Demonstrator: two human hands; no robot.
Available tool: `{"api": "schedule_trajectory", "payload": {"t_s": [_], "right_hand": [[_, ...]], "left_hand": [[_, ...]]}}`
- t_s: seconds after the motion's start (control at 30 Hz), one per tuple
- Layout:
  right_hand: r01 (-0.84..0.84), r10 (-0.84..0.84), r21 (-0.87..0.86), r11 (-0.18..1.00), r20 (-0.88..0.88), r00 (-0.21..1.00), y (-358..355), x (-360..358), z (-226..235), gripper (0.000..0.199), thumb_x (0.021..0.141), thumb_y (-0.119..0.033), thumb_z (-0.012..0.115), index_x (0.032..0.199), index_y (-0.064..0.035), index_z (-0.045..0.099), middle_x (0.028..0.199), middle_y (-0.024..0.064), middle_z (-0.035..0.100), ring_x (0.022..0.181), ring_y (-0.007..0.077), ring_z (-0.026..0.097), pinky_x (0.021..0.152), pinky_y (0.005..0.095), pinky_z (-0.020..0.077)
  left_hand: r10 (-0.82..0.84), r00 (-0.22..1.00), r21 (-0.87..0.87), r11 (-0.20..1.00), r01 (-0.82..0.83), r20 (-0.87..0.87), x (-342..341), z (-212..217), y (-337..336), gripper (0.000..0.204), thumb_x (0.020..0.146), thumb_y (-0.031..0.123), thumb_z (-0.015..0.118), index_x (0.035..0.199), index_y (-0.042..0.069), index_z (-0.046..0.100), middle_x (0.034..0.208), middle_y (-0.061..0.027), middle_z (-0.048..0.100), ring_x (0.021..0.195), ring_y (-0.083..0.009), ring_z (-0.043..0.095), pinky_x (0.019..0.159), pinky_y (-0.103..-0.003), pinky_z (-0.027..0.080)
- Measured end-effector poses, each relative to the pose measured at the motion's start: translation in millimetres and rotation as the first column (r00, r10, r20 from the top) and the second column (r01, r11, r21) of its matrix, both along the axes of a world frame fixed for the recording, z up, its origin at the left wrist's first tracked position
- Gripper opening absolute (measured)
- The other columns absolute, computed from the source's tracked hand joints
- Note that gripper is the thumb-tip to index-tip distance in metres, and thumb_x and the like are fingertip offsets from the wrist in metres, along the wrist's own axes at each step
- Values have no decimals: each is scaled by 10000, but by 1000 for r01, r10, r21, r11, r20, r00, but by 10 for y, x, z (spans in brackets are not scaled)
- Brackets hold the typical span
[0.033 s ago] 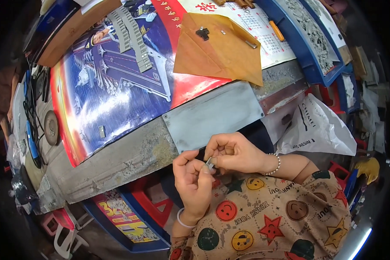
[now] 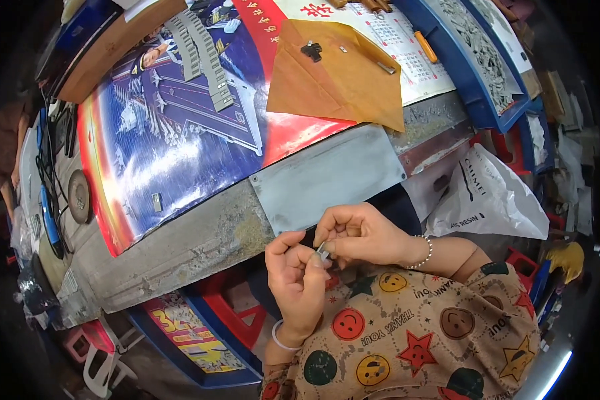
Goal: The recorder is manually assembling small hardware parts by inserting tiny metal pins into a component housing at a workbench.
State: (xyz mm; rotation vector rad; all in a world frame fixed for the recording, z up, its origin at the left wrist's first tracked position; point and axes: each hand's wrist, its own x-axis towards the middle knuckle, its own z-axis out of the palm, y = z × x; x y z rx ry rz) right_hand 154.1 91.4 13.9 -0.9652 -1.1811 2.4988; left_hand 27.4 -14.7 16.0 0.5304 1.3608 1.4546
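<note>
A small grey metal piece [image 2: 323,252] is pinched between my two hands, just off the bench's front edge. My left hand [image 2: 293,273] grips it between thumb and index finger, with the other fingers curled. From the right, my right hand [image 2: 360,235] holds the same piece with thumb and fingertips. The fingers cover most of it, so its exact shape is hidden. Beyond the hands lies a grey metal plate [image 2: 330,177]. Two rows of similar grey pieces [image 2: 210,63] are lined up on the glossy poster [image 2: 180,173], and a single grey piece [image 2: 157,202] lies near its front edge.
An amber sheet [image 2: 340,80] carries small black parts [image 2: 311,51]. At the right stand a blue tray [image 2: 470,87] of metal pieces and a white plastic bag [image 2: 490,200]. A blue-handled tool [image 2: 49,217] and a round dish [image 2: 79,197] are at the left. An orange handle [image 2: 425,47] lies beside the tray.
</note>
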Motion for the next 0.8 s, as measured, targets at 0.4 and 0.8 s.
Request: {"api": "schedule_trajectory", "payload": {"t_s": [0.4, 0.8], "right_hand": [[-19, 23, 209, 978, -19, 1000, -46, 93, -70, 119, 926, -5, 519, 1017, 29, 587, 873, 37, 635, 768, 70, 634, 682, 216, 513], [-65, 94, 306, 950, -81, 992, 64, 212, -25, 237, 880, -22, 590, 1109, 39, 574, 870, 16, 578, 787, 38, 542, 682, 194, 461]], "left_hand": [[-94, 955, 4, 995, 99, -283, 50, -18, -28, 377, 883, -52, 511, 1228, -6, 367, 747, -26, 546, 633, -57, 527, 587, -163, 440], [-69, 993, -62, 995, 75, 99, -58, 69, 93, 369, 888, -51, 513, 1229, -1, 380, 747, -40, 560, 643, -65, 539, 564, -163, 434]]}}
